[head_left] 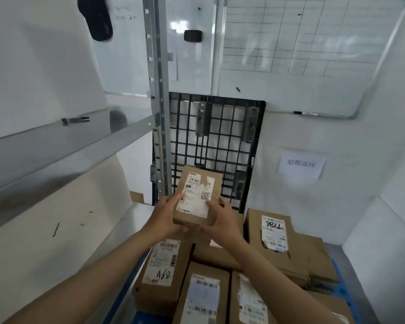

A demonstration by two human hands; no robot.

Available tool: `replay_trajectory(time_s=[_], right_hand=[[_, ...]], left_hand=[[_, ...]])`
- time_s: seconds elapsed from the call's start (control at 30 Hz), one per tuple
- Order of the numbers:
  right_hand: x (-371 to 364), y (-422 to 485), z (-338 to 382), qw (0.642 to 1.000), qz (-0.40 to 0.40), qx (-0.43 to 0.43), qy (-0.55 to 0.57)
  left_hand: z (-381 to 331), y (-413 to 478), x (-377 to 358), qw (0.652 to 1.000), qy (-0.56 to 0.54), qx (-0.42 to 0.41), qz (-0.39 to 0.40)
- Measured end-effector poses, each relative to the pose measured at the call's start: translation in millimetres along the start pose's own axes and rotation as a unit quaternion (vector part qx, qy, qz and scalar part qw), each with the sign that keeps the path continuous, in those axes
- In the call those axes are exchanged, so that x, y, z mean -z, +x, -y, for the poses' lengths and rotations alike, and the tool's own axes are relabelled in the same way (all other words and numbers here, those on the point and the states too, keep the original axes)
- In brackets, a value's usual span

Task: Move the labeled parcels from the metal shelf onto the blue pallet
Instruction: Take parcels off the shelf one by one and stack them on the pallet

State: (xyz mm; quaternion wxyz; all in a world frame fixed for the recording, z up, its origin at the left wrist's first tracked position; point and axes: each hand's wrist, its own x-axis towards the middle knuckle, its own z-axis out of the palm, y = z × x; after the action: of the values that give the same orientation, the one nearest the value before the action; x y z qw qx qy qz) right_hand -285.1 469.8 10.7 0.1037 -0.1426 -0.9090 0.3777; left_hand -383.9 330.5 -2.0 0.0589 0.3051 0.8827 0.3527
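Observation:
I hold a small brown cardboard parcel (198, 195) with a white shipping label in both hands, in the air above the stack. My left hand (166, 216) grips its left side and near corner. My right hand (222, 218) grips its right side, thumb on the label. Below lie several labeled brown parcels on the blue pallet (339, 293): one marked "A68" (161, 270), one with a handwritten number (274, 232), and two nearer ones (204, 298). The metal shelf (63, 141) runs along the left, its boards bare.
A black plastic pallet (211, 136) leans upright against the wall behind the stack. The shelf's grey upright post (157, 90) stands just left of the held parcel. Whiteboards (302, 50) hang on the wall. A paper sign (301, 164) is stuck to the right.

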Motion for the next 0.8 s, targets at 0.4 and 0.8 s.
replay_trajectory(time_s=[0.4,0.8], right_hand=[[-58.8,97.4,-22.6,0.998,0.019,-0.063,0.003],[-81.0,107.5,-45.0,0.993,0.058,-0.083,-0.068]], left_hand=[[78.4,86.3,-12.2,0.999,-0.017,-0.004,0.045],[111.6,94.0,-44.7,0.994,-0.034,0.021,0.098]])
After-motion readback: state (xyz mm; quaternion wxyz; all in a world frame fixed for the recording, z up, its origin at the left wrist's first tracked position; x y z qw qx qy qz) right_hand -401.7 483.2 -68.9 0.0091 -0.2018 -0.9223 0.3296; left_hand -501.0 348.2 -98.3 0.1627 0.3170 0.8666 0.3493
